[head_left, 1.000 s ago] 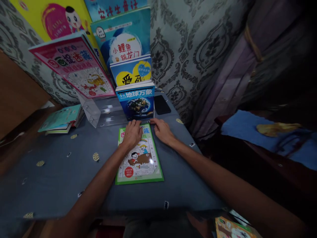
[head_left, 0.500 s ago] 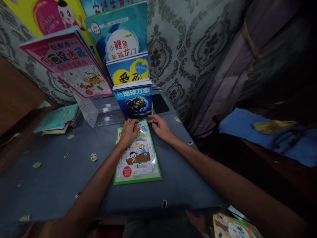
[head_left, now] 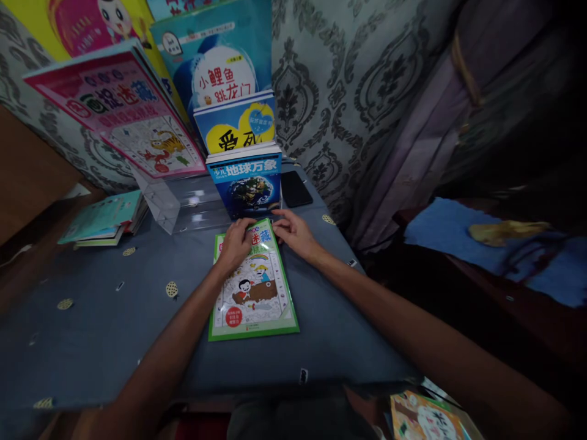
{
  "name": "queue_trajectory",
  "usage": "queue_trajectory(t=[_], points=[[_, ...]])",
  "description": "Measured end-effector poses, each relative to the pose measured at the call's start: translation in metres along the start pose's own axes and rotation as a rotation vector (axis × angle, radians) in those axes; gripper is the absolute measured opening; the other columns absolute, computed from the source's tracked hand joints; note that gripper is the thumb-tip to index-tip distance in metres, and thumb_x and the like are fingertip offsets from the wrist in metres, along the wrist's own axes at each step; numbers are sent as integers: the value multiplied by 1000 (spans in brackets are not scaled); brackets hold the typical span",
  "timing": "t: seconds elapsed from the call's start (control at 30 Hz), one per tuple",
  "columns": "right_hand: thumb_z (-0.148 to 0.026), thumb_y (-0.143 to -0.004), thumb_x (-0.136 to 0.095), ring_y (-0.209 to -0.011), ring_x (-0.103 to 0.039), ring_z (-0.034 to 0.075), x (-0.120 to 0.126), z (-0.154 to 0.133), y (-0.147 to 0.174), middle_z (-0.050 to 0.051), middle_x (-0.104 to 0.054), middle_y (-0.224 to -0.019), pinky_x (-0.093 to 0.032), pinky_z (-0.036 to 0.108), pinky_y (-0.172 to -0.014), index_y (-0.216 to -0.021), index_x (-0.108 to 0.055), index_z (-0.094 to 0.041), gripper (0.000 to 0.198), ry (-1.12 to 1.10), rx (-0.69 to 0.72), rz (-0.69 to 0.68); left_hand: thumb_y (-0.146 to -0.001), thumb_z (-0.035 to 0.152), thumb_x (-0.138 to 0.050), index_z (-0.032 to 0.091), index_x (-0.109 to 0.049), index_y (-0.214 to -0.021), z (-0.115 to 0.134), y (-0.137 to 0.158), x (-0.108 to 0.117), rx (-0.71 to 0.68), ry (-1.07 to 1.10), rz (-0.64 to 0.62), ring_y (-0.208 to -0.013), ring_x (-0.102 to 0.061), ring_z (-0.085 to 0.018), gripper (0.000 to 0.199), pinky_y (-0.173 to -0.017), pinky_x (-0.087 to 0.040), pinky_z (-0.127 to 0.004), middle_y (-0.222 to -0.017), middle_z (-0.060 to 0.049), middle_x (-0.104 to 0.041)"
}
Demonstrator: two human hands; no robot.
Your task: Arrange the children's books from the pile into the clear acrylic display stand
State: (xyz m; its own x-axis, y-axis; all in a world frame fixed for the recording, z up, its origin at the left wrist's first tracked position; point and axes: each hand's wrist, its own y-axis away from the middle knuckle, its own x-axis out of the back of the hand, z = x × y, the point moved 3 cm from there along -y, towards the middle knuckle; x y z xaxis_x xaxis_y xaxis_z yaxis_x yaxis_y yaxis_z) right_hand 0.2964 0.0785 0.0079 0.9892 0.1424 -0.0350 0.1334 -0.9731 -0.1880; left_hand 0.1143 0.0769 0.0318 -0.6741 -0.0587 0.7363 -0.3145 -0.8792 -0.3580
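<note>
A green-bordered picture book [head_left: 257,293] lies face up on the cloth-covered table. My left hand [head_left: 235,244] rests on its upper left part, fingers laid toward the top edge and covering some of the title. At the book's upper right corner is my right hand [head_left: 297,234], its index finger stretched out and its thumb near the corner. Whether the right fingertips touch the book I cannot tell. Just beyond both hands a blue book with a globe [head_left: 250,186] stands in a clear plastic rack [head_left: 195,211].
More books stand behind, among them a pink one [head_left: 123,113] and a teal one [head_left: 220,55]. A black phone [head_left: 296,188] lies right of the rack. Left is a small book stack [head_left: 103,220]. A blue cloth [head_left: 435,232] and an orange book [head_left: 426,418] are at the right.
The view has shifted slightly. My right hand's fingers have come a little closer to the book's upper right corner. My left hand stays on the cover, and the book lies about where it was.
</note>
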Motion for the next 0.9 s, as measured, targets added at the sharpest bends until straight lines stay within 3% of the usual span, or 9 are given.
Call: queue_trajectory(t=[0.17, 0.33, 0.5, 0.6, 0.73, 0.83, 0.9], points=[[-35, -78, -67, -56, -61, 13, 1, -2, 1, -4, -65, -67, -51, 24, -47, -109, -65, -22, 34, -13, -51, -29, -86, 10, -46, 22, -61, -113, -3, 0, 1, 33, 81, -11, -103, -62, -23, 33, -96, -50, -41, -109, -6, -69], [-39, -78, -70, -47, -56, 12, -1, -4, 2, -4, -63, -59, -47, 23, -42, -95, -68, -19, 27, 34, -44, -73, -87, 11, -47, 21, -63, -115, 0, 1, 0, -12, -12, -13, -108, -61, -26, 33, -100, -48, -44, -110, -7, -69], [-31, -74, -69, -43, -52, 10, -2, -3, 1, -8, -62, -57, -45, 22, -43, -98, -62, -19, 27, 84, -46, -80, -89, 12, -48, 19, -61, -120, 2, 3, -3, -48, -83, 20, -111, -60, -27, 35, -102, -47, -45, -113, -10, -67], [-26, -77, -63, -43, -52, 10, -2, -3, 3, -9, -61, -58, -45, 23, -46, -109, -59, -18, 33, 152, -56, -94, -90, 12, -47, 18, -61, -119, 4, 6, -1, -82, -106, 41, -112, -59, -26, 33, -103, -47, -44, -114, -10, -65], [-21, -82, -61, -56, -61, 16, 3, -10, 11, -4, -66, -68, -51, 28, -58, -122, -59, -17, 40, 480, 28, -19, -91, 12, -45, 17, -61, -118, 1, 19, 16, -125, -179, 43, -112, -58, -26, 32, -102, -48, -43, -115, -12, -64], [-19, -85, -61, -79, -67, 22, 2, -21, 22, 5, -73, -88, -53, 35, -74, -121, -64, -18, 37, 791, 181, 94, -92, 12, -43, 16, -61, -118, -9, 35, 34, -110, -281, 52, -108, -58, -26, 32, -99, -49, -44, -113, -12, -64], [-18, -89, -57, -95, -67, 26, -8, -28, 28, 10, -73, -103, -54, 39, -84, -120, -66, -18, 33, 894, 298, 89, -93, 14, -42, 16, -61, -117, -17, 44, 43, -81, -323, 49, -105, -59, -27, 30, -96, -50, -44, -110, -12, -64]])
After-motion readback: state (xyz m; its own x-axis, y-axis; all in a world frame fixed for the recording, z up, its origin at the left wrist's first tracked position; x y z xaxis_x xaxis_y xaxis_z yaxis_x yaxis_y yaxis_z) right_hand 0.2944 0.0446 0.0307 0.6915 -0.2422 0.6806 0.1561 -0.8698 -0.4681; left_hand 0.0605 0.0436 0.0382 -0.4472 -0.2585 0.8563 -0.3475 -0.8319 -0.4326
